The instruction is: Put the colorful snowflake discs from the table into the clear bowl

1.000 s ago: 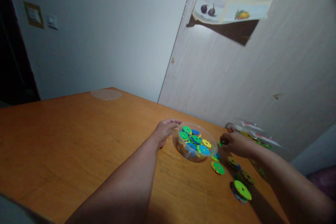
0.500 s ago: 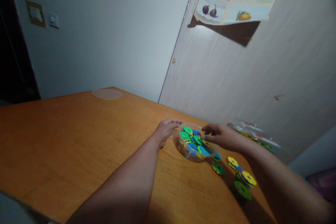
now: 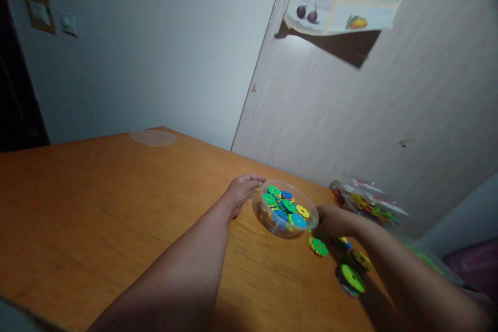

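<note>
A round clear plastic tub (image 3: pixel 280 230) stands on the table, filled with notched flower-shaped plastic discs (image 3: pixel 288 206) in green, blue and yellow. My left hand (image 3: pixel 244 192) grips its left side, thumb at the rim and fingers reaching behind. Just right of the tub, my right hand (image 3: pixel 330 220) points down with curled fingers, over the spot of a small disc stack that it mostly covers. What those fingers hold is hidden. Close by lie a green-topped disc stack (image 3: pixel 318 247), a lime-topped stack (image 3: pixel 352 278) and a shadowed yellowish stack (image 3: pixel 358 259).
Clear plastic bags of coloured pieces (image 3: pixel 373 207) lie at the table's right edge by the wall. A flat translucent lid (image 3: pixel 153 138) rests at the table's far left corner. The orange-brown wooden table (image 3: pixel 116 202) meets a wood-grain panel (image 3: pixel 330 114) behind the tub.
My right hand has moved from above the tub's rim down to its right side, over the small disc stack. A yellow disc now shows in the tub. My left hand stays at the tub.
</note>
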